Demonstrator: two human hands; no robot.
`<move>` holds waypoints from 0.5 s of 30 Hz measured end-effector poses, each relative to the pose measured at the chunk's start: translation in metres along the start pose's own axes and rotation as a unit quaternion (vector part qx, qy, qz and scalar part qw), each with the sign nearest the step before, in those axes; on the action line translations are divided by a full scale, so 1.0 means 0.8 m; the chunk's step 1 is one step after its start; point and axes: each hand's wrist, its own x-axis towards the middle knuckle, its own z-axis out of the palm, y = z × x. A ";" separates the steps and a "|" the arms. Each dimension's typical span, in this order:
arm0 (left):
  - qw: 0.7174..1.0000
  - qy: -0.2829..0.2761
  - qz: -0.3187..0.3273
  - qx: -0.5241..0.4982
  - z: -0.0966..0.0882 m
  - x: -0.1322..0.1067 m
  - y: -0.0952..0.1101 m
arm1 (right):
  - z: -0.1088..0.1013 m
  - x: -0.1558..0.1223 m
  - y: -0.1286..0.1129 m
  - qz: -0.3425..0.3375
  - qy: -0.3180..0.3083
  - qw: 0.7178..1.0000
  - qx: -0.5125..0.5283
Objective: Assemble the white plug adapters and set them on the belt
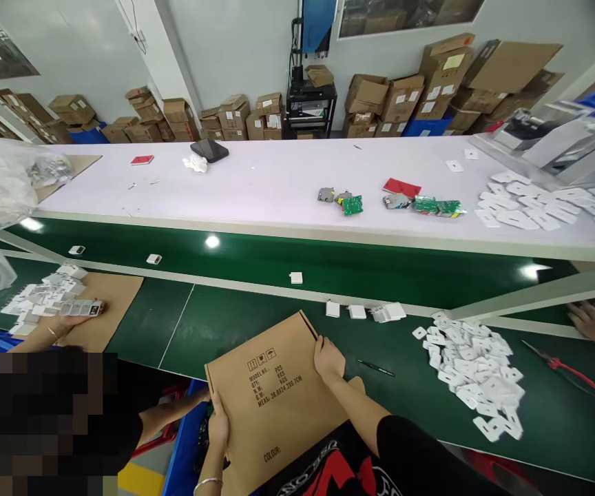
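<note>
A flat brown cardboard box [287,413] with black printing is held tilted in front of me, partly over the green table and partly over my lap. My left hand [218,421] grips its left edge. On the upper right edge, my right hand [329,358] is closed, fingers partly hidden behind the cardboard. Just right of that hand, a black pen-like tool [376,368] lies on the table. Several small white boxy devices [357,312] stand beyond the box.
A heap of white plastic plates [476,368] and red-handled pliers [560,365] lie at right. Left, a co-worker's hand [73,322] holds white devices by a cardboard sheet [116,303]. A blue bin [186,441] stands below. Circuit boards [352,205] lie on the white shelf [266,179].
</note>
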 end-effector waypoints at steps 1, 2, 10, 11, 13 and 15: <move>1.000 0.004 -0.009 0.001 0.000 -0.001 -0.001 | 0.001 0.002 0.001 -0.001 -0.004 1.000 -0.002; 1.000 0.005 -0.014 0.002 -0.002 -0.002 -0.001 | 0.000 0.005 0.004 -0.004 -0.010 1.000 -0.005; 0.996 0.048 0.030 0.074 -0.026 0.023 0.070 | -0.023 -0.025 0.083 -0.005 -0.009 0.999 -0.051; 0.994 0.055 0.040 0.087 -0.025 0.027 0.081 | -0.023 -0.036 0.095 -0.003 -0.002 0.998 -0.055; 0.990 0.062 0.062 0.107 -0.019 0.027 0.090 | -0.021 -0.057 0.116 -0.003 0.003 0.998 -0.056; 0.988 0.070 0.072 0.121 -0.010 0.014 0.078 | -0.016 -0.073 0.132 -0.010 0.001 0.999 -0.046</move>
